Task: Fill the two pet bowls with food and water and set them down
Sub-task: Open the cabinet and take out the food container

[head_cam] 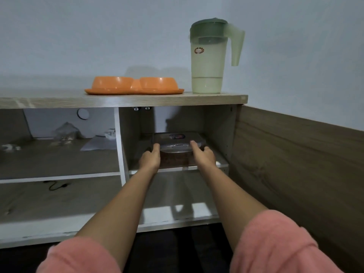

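Round red logo on jug [208,56], unreadable, sticker on container lid [177,137], illegible

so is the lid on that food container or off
On. The clear lid sits flat on the food container in the cabinet; both hands grip its sides. Whether it's latched, cannot tell.

1. The double bowl [134,85] sits on the cabinet top [59,100], with the jug [208,56] just to its right, near the top's right end.
2. Below, a divider [120,144] splits the cabinet into a left and a right bay.
3. The container [177,146] sits on the right bay's shelf [220,164].
4. The left hand [150,159] is at the container's left side, the right hand [202,155] at its right.
5. A bag [66,132] lies at the back of the left bay's shelf.
6. A door [295,164] stands open to the right of the cabinet.
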A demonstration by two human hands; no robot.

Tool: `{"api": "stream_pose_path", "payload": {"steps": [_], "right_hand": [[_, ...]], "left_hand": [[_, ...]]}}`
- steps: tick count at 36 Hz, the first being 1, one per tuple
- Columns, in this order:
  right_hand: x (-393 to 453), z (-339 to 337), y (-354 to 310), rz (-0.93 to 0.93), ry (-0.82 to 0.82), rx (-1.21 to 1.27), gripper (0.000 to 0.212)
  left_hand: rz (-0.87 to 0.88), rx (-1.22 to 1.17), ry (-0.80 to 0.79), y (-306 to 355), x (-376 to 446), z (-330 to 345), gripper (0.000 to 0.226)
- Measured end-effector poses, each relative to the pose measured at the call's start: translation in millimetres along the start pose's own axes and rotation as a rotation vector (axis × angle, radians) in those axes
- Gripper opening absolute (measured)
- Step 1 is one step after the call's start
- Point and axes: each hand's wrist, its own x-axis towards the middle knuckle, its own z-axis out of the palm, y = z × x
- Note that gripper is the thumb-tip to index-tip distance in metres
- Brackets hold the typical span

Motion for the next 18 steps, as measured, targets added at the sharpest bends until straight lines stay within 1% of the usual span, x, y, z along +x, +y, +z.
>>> {"api": "stream_pose_path", "payload": {"steps": [7,12,15,18], "right_hand": [[5.9,5.5,2.7,0.038,0.005,0.057,0.079],[6.3,6.2,-0.1,0.044,0.000,0.073,0.076],[4.7,2.7,-1.3,0.051,0.001,0.076,0.069],[-7.0,-1.6,-5.0,0.096,0.003,0.100,0.071]], "left_hand": [[-0.032,-0.163,-0.023,4.2,3.6,8.0,0.059],[-0.065,-0.292,-0.073,9.0,0.3,8.0,0.062],[-0.078,-0.304,-0.075,8.2,-5.1,8.7,0.060],[-0.085,-0.286,-0.048,8.0,-16.4,8.4,0.060]]}}
